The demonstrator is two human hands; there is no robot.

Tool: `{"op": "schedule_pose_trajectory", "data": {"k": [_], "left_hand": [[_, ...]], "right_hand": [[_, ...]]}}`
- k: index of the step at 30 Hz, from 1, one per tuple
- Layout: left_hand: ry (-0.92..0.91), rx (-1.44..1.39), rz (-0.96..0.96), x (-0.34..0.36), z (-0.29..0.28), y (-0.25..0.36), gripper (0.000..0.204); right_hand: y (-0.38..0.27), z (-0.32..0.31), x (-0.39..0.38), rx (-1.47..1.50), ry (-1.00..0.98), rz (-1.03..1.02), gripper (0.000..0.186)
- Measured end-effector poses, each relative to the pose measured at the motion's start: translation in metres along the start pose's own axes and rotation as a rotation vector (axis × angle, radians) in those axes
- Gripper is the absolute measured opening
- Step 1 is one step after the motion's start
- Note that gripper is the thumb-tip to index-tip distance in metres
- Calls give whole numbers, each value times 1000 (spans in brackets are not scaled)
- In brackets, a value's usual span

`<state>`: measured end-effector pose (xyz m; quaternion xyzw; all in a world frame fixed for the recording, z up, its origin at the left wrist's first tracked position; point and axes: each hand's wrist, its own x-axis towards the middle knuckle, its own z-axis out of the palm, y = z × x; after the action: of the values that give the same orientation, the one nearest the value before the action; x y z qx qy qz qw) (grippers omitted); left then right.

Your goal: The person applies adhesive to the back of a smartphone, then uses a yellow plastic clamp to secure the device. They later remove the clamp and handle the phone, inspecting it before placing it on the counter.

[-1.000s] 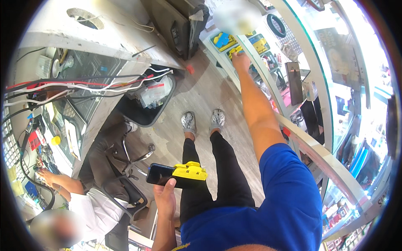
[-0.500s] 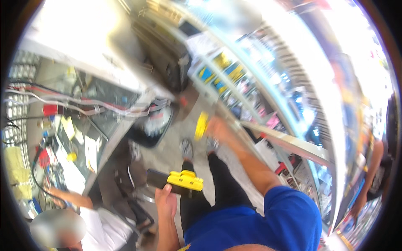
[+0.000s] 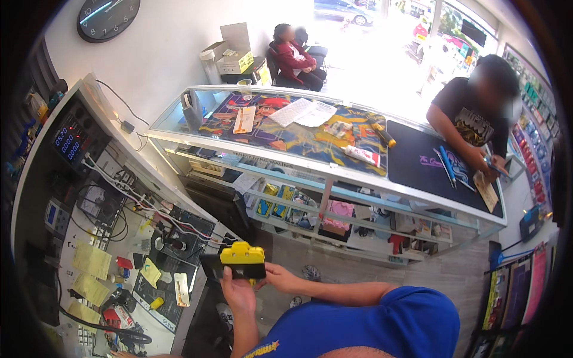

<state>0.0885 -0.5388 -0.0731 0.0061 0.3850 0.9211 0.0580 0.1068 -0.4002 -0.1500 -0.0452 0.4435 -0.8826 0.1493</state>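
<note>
Floor space between the person and the glass display counter (image 3: 334,179) is narrow but open, running left to right. Nearest, the left hand (image 3: 239,292) is clenched around a black phone (image 3: 224,267) clamped in a yellow holder (image 3: 242,255), held over the near edge of the left worktop (image 3: 89,262). The right hand (image 3: 280,277) touches the device's right end, fingers loosely curled. Farther off, another person leans on the counter's right end.

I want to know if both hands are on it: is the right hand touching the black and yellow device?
Touching. In the head view the right hand has its fingers against the black and yellow device, which the left hand grips from below.
</note>
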Motion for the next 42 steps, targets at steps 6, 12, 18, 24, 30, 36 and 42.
{"op": "schedule_pose_trajectory", "data": {"k": [6, 12, 18, 24, 30, 36, 42], "left_hand": [[-114, -65, -58, 0, 30, -8, 45], [2, 0, -95, -19, 88, -17, 36], [-135, 40, -140, -38, 143, -75, 40], [-311, 68, -361, -66, 190, -147, 48], [-448, -87, -830, -97, 167, -178, 77], [-728, 387, -812, -84, 207, -186, 73], [-529, 522, -601, -68, 230, -202, 50]], "right_hand": [[-22, 20, -35, -111, 304, -162, 23], [-86, 2, -137, 246, 401, -326, 55], [-149, -19, -178, -201, 416, -394, 54], [-204, -85, -255, -162, 659, -331, 43], [-269, -142, -329, -389, 527, 44, 39], [-326, -150, -325, -859, 347, 285, 47], [-322, -161, -302, -801, 383, -119, 48]]}}
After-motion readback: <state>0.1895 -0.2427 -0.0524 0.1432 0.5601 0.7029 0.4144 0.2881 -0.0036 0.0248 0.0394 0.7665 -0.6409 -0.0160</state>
